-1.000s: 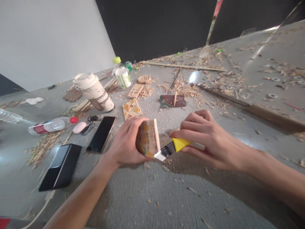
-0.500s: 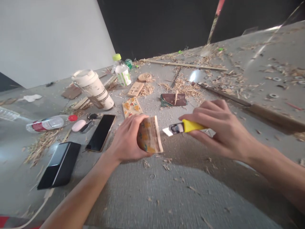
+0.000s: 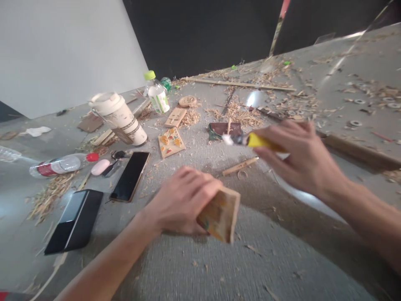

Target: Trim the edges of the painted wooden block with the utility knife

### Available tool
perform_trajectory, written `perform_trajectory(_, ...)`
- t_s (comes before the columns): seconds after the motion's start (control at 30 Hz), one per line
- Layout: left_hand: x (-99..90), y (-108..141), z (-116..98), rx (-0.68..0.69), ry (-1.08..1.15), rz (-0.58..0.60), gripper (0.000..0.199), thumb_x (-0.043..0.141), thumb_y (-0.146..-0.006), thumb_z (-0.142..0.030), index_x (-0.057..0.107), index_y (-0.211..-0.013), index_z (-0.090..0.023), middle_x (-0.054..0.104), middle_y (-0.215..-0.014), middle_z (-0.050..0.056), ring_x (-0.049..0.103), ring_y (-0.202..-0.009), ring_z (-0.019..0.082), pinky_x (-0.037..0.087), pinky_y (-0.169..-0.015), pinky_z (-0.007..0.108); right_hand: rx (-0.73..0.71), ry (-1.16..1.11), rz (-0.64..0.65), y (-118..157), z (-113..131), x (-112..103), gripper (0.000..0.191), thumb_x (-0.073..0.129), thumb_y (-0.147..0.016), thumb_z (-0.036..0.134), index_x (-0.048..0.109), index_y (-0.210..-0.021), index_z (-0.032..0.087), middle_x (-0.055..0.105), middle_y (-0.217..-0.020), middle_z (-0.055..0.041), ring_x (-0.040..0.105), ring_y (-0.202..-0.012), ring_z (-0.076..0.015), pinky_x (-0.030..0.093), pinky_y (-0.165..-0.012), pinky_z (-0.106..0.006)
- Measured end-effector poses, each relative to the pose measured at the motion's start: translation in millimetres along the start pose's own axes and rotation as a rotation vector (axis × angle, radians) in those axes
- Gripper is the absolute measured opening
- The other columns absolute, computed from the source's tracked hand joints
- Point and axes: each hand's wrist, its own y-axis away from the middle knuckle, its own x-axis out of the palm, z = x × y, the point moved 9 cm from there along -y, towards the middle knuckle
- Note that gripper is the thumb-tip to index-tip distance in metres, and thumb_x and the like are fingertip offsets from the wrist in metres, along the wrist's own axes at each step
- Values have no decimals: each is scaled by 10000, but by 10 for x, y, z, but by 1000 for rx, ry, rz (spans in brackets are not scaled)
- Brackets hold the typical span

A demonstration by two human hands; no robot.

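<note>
My left hand (image 3: 191, 200) is closed around a wooden block (image 3: 221, 215) with worn orange and green painting, tilted above the grey tabletop. In my right hand (image 3: 297, 150) is a yellow utility knife (image 3: 263, 142), its blade pointing left and smeared by motion. Below the knife, a small wooden-handled carving tool (image 3: 240, 166) lies on the table. Behind the knife's blade rests a dark red and green leather pouch (image 3: 222, 128) with a thin wooden piece on top. A painted wooden tile (image 3: 171, 142) with orange patterns lies beyond my left hand.
At left stand a black phone (image 3: 130, 176), a dark boxy device (image 3: 75, 221) with a cable, a lying plastic bottle (image 3: 64, 164) and a cream tumbler (image 3: 120, 119). A green-capped bottle (image 3: 157, 94) is behind. Wood shavings (image 3: 247, 116) and a long strip (image 3: 360, 152) lie at right.
My left hand has brought the block toward me and to the right, turning it. The knife has risen and moved right, away from the block. The wooden-handled tool now shows on the table.
</note>
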Motion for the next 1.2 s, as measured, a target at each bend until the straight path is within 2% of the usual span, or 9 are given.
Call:
perform_trajectory(0.03, 38, -16, -63, 49, 26, 20, 920, 834, -755, -626, 401, -1460, -223, 718, -1240, 131, 710, -1102, 324, 563, -976, 497, 92, 24, -54, -13, -118, -68, 142, 538, -1071, 320, 645, -1105, 233, 679, -856, -25, 538, -779, -197, 368, -854, -440)
perform_trajectory(0.1, 26, -26, 14, -20, 38, -12, 956, 864, -725, -611, 400, -1461, -216, 705, -1269, 140, 699, -1135, 334, 561, -986, 499, 186, 14, -81, -21, -229, -105, 151, 521, -1053, 327, 614, -1089, 214, 627, -829, -31, 519, -732, -193, 393, -758, -398)
perform_trajectory(0.27, -151, 151, 553, -356, -49, -129, 998, 915, -647, -596, 421, -1447, -261, 641, -1385, 149, 653, -1242, 398, 552, -1033, 563, -18, -76, 136, 42, 96, 230, 312, 576, -1027, 430, 497, -1228, 204, 631, -1002, -90, 570, -783, -218, 406, -638, -340)
perform_trajectory(0.37, -220, 214, 671, -405, -61, -164, 1000, 915, -646, -626, 426, -1439, -262, 639, -1378, 151, 659, -1230, 388, 565, -1027, 553, -46, -92, 274, 141, 177, 456, 183, 591, -1018, 300, 520, -1175, 240, 669, -1001, -67, 614, -780, -205, 413, -647, -321)
perform_trajectory(0.53, -226, 166, 578, -366, -58, -162, 995, 907, -652, -665, 438, -1429, -258, 649, -1363, 152, 664, -1220, 373, 569, -1030, 536, -151, -110, 333, 183, 293, 523, 128, 476, -1024, 133, 551, -1080, 220, 671, -916, -50, 616, -808, -201, 411, -715, -331)
perform_trajectory(0.63, -215, 152, 549, -367, -57, -153, 998, 905, -653, -661, 439, -1436, -254, 650, -1366, 155, 661, -1231, 382, 562, -1040, 549, -176, -165, 389, 179, 367, 533, 91, 478, -1081, 251, 558, -1061, 212, 666, -930, -59, 586, -805, -203, 403, -734, -347)
perform_trajectory(0.8, -209, 160, 570, -387, -36, -146, 1020, 921, -633, -654, 445, -1440, -252, 644, -1380, 159, 654, -1244, 382, 554, -1053, 548, -186, -296, 460, 218, 425, 556, 312, 474, -1097, 507, 561, -1084, 207, 651, -968, -70, 559, -803, -208, 424, -747, -360)
perform_trajectory(1.0, -206, 157, 565, -395, -37, -134, 1024, 932, -623, -627, 447, -1446, -258, 649, -1378, 155, 656, -1242, 383, 556, -1056, 544, -209, -165, 467, 272, 342, 625, 95, 473, -1071, 172, 539, -1130, 204, 631, -973, -58, 548, -838, -195, 400, -761, -338)
perform_trajectory(1.2, -182, 128, 450, -359, -22, -97, 1032, 932, -620, -580, 427, -1459, -254, 641, -1411, 156, 644, -1279, 391, 541, -1076, 540, -236, -92, 396, 224, 333, 586, 140, 407, -1074, 116, 502, -1036, 213, 606, -923, -46, 503, -783, -176, 378, -759, -336)
